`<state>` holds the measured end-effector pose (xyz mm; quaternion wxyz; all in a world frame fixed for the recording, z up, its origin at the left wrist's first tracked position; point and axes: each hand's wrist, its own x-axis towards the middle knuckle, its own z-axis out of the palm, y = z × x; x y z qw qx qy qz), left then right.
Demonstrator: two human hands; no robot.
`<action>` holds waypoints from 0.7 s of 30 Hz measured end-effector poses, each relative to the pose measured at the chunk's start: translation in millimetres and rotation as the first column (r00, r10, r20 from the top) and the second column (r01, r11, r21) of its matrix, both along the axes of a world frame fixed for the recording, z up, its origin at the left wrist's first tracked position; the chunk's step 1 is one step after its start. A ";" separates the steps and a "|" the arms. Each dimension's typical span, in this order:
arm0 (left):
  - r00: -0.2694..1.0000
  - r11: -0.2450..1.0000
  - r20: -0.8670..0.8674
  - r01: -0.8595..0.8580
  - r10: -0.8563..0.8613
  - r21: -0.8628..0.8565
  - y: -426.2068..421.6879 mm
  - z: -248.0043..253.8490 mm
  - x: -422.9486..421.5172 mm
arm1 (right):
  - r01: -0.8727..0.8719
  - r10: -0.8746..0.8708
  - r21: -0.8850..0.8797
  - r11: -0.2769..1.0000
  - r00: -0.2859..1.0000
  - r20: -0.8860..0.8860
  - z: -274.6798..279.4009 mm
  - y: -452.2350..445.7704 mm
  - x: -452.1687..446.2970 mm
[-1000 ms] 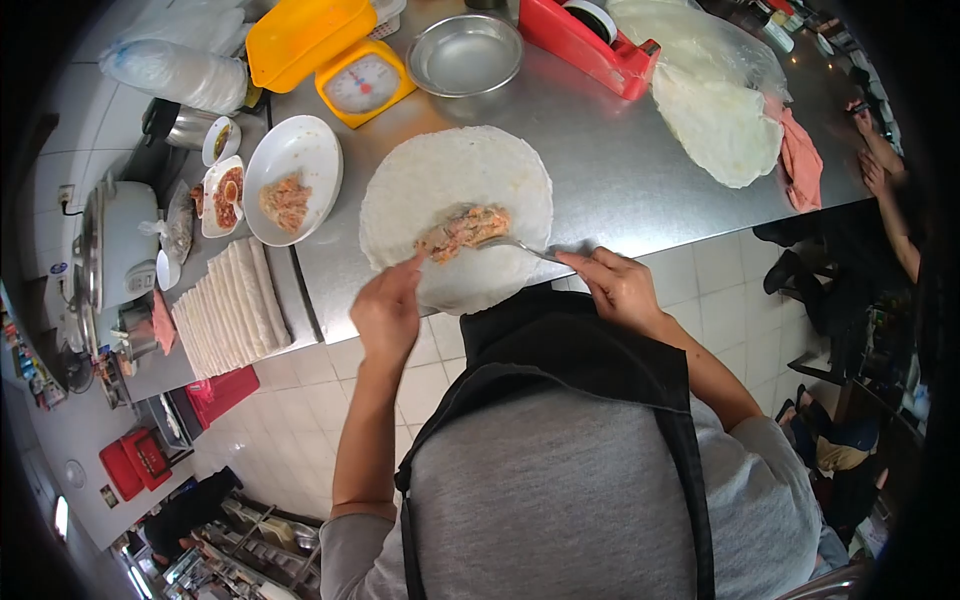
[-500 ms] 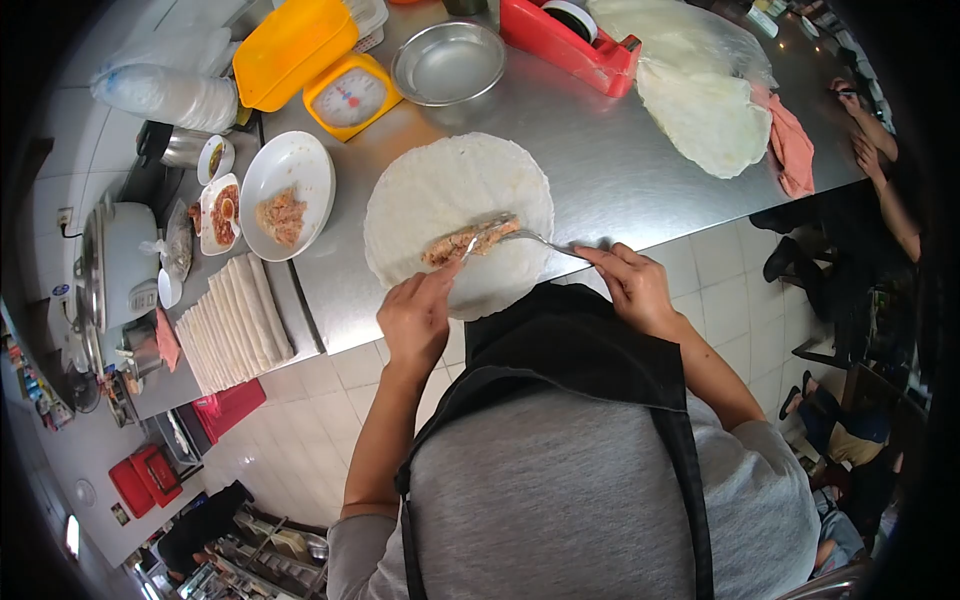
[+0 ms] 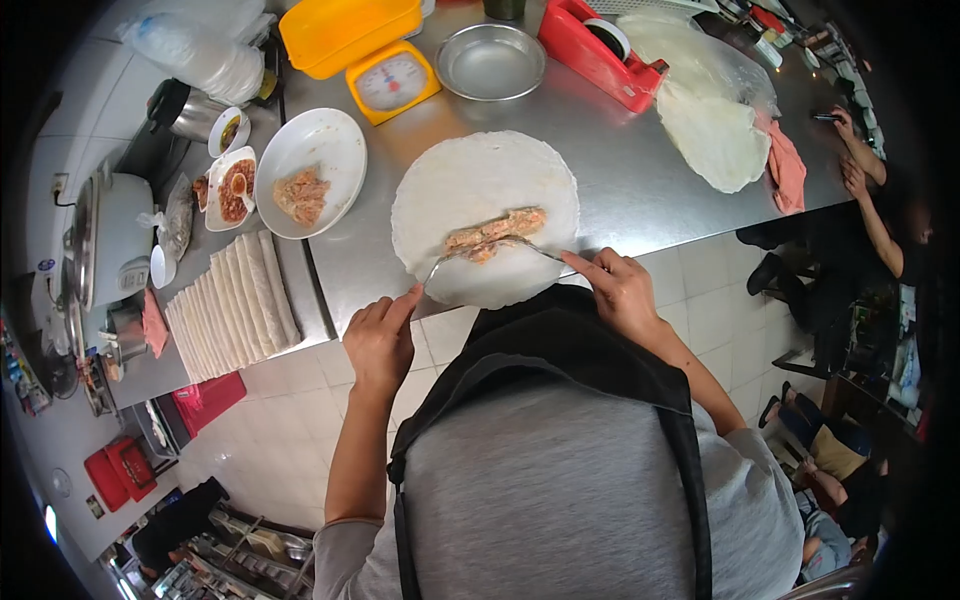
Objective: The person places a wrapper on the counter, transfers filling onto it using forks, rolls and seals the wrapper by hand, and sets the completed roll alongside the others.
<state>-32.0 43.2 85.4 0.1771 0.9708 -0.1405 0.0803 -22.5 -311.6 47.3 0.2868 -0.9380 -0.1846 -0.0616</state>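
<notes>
A round, pale wrapper sheet [image 3: 480, 170] lies flat on the steel table at its near edge. Across its lower middle runs a log of orange-pink minced filling [image 3: 495, 228], with a small lump below it. My left hand [image 3: 382, 340] is closed on the handle of a slim metal utensil [image 3: 433, 272], whose head meets the filling; spoon or fork, I cannot tell. From the right, my right hand [image 3: 620, 290] grips a fork [image 3: 540, 247], its head against the filling too. The two utensil heads are close together at the log's lower side.
To the left are a white bowl of filling [image 3: 340, 150], small sauce dishes [image 3: 232, 190] and a row of pale rolls [image 3: 235, 310]. Behind stand a yellow scale [image 3: 392, 85], a metal bowl [image 3: 490, 62] and a red tape dispenser [image 3: 600, 60]. More wrapper sheets [image 3: 715, 140] lie right.
My left hand has moved back toward me and left, its utensil now lower against the filling. The log looks longer and straighter. The whole view has shifted slightly.
</notes>
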 end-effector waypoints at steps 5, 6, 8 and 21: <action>0.989 0.989 0.140 0.071 -0.053 -0.129 -6.8 10.0 19.4 | -0.067 0.068 0.036 0.997 0.998 -0.005 7.0 4.4 -3.3; 0.985 0.986 0.160 0.093 -0.070 -0.137 -14.6 6.2 23.8 | -0.076 0.076 0.004 0.997 0.997 0.005 6.9 7.9 -2.7; 0.987 0.984 0.128 0.112 -0.094 -0.136 -19.6 -10.6 23.9 | -0.050 0.050 -0.031 0.998 0.999 0.015 2.0 14.5 -2.2; 0.989 0.987 0.081 0.132 -0.124 -0.096 3.0 -10.2 8.2 | 0.118 -0.114 0.064 0.991 0.991 -0.063 -4.8 43.3 -15.5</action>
